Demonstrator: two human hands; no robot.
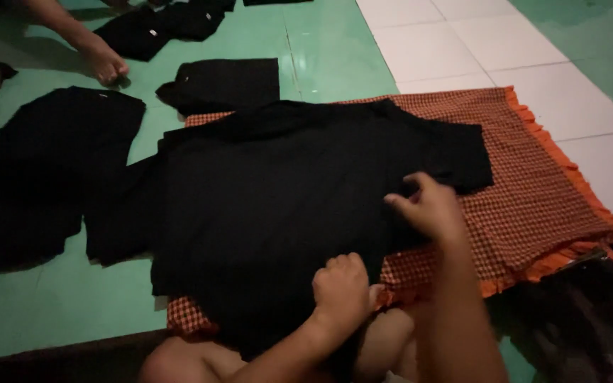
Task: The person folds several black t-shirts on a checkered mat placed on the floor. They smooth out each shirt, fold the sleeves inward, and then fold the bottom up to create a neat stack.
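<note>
Black shirt (278,206) lies spread on an orange checked cloth (533,191) on the floor; left hand (342,287) clenches its lower hem, right hand (427,206) pinches its side edge. Another person's hand (104,64) rests near folded black garments (225,85).

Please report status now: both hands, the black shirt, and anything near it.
Left hand fisted on black shirt hem. Right hand pinching its side edge. Shirt flat on checked cloth. Another person's hand far off.
</note>
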